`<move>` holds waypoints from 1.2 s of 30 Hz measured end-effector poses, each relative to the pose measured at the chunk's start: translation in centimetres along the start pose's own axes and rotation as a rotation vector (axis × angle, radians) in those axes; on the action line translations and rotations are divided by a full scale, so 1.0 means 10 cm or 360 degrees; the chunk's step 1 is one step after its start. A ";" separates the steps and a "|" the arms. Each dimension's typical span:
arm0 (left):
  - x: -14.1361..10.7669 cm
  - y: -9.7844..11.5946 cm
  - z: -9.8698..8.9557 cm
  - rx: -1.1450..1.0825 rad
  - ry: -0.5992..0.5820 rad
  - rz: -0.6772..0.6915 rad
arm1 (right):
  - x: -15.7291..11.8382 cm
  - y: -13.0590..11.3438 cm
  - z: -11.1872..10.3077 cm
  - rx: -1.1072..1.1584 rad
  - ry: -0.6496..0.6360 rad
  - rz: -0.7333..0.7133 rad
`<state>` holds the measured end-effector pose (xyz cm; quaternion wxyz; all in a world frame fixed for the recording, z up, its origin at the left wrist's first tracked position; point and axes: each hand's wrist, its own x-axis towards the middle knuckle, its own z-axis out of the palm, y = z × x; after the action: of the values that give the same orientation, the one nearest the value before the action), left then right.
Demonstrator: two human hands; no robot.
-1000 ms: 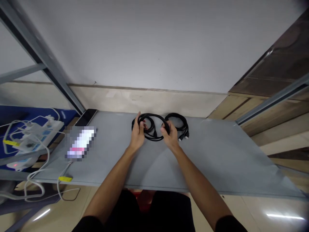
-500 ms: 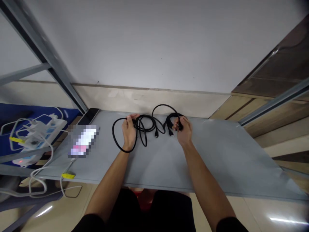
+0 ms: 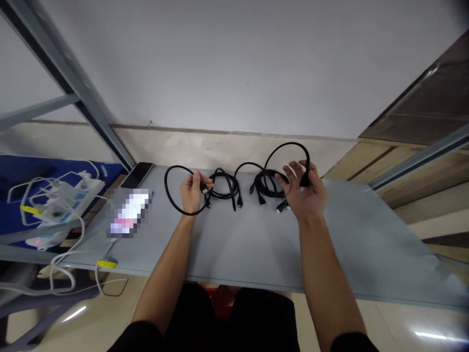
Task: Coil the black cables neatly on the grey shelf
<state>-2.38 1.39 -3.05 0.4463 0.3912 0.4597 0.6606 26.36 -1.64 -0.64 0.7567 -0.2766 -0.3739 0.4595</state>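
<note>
My left hand [image 3: 192, 192] is closed on one connector end of a black cable [image 3: 166, 181], whose loop hangs around the wrist. My right hand [image 3: 306, 190], palm up with several fingers spread, has another part of the black cable [image 3: 293, 143] held at the thumb side, its dark end partly hidden. Between the hands, the cable crosses above the grey table [image 3: 245, 244]. One coiled black cable [image 3: 223, 196] lies beside my left hand, and a second coil [image 3: 269, 188] with several plugs lies just left of my right hand.
At the left are a dark phone [image 3: 137, 175], a pixelated lit screen [image 3: 130, 212], a white power strip [image 3: 82, 198] with white cords, and a yellow tag [image 3: 107, 264]. A metal post [image 3: 98, 122] rises behind; a wall [image 3: 234, 132] borders the back.
My right hand has moved right and turned palm up, its fingers spreading, with the cable arching above it. The right coil and its plugs show more fully. My left hand has shifted slightly.
</note>
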 end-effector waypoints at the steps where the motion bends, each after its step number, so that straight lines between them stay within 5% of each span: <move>1: -0.02 0.01 0.01 0.0033 -0.0128 -0.0048 | -0.01 0.01 0.02 -0.0014 -0.0050 0.0057; 9: -0.23 -0.03 0.11 0.0206 -0.0898 -0.0239 | -0.21 0.44 0.25 -0.0574 -0.0419 0.0638; 13: -0.24 -0.09 0.11 0.0058 -0.1072 -0.0305 | -0.31 0.52 0.34 -0.0888 -0.0749 0.0464; 23: -0.31 -0.04 0.14 -0.0152 -0.1333 -0.0397 | -0.36 0.55 0.36 -0.1202 -0.0934 0.0065; 32: -0.32 0.11 0.08 0.0143 -0.1440 -0.0404 | -0.34 0.39 0.41 -0.1279 -0.1021 0.0161; 36: -0.28 0.10 0.12 0.0288 -0.1307 -0.0227 | -0.25 0.31 0.34 -0.1380 -0.0797 0.0175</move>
<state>-0.71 -1.09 -2.08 0.6008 0.6265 0.3259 0.3745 21.26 -2.36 -1.83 0.4339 -0.4662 -0.6852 0.3533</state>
